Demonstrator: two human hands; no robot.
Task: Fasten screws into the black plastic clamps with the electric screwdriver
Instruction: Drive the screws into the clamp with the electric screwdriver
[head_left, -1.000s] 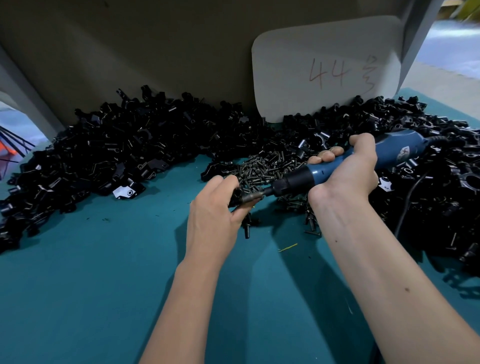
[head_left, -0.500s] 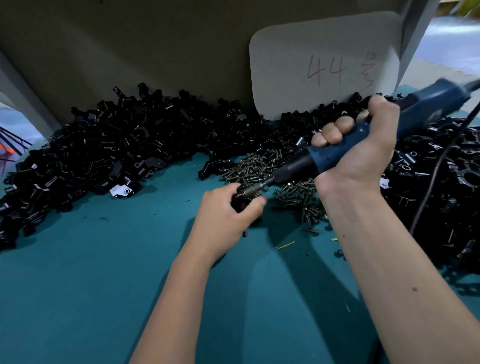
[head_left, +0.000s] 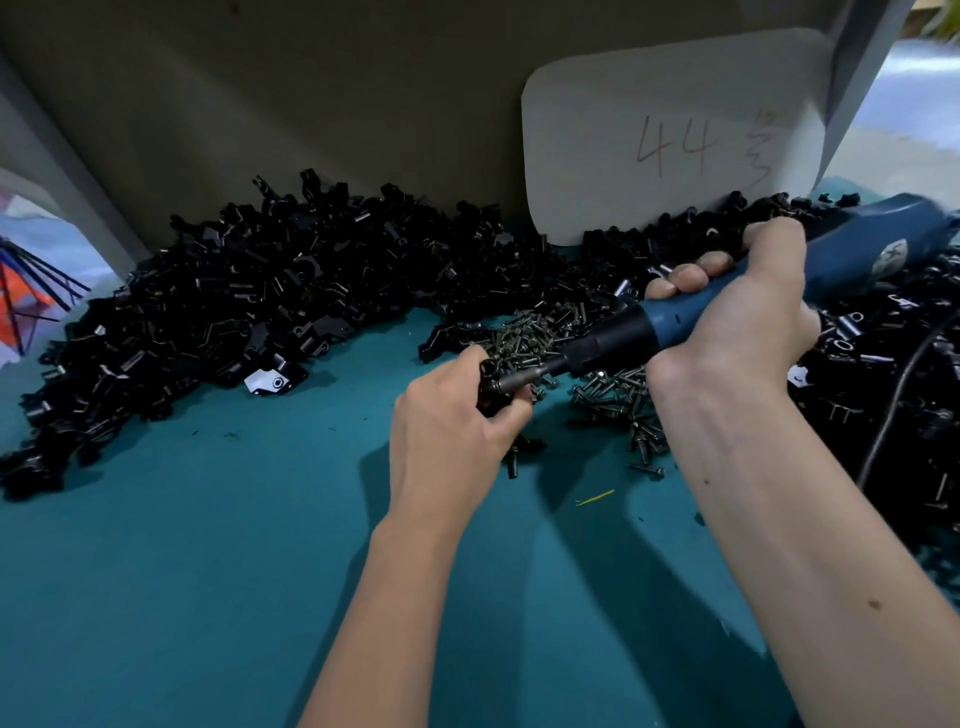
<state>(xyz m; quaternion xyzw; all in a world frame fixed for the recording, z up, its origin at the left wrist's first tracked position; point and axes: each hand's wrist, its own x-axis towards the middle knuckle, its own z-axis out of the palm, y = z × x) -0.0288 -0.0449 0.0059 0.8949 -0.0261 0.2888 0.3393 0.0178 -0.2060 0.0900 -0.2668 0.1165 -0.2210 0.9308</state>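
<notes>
My left hand (head_left: 451, 421) pinches a small black plastic clamp (head_left: 489, 387) just above the teal table, at the near edge of a heap of dark screws (head_left: 550, 338). My right hand (head_left: 737, 317) grips the blue electric screwdriver (head_left: 779, 291), which slopes down to the left. Its metal bit (head_left: 519, 382) meets the clamp between my left fingers. Most of the clamp is hidden by my fingers. A long mound of black clamps (head_left: 249, 306) runs across the back of the table.
A white card marked 44 (head_left: 670, 140) leans on the grey back wall. More black clamps (head_left: 883, 364) pile up at the right, with the screwdriver's black cord (head_left: 898, 395) lying over them. Loose screws (head_left: 644, 452) lie scattered near my right wrist on the teal table (head_left: 208, 545).
The screwdriver's rear end rose half a second ago and has now dropped back to a flatter slope. My left hand stays on the clamp, with the bit kept against it.
</notes>
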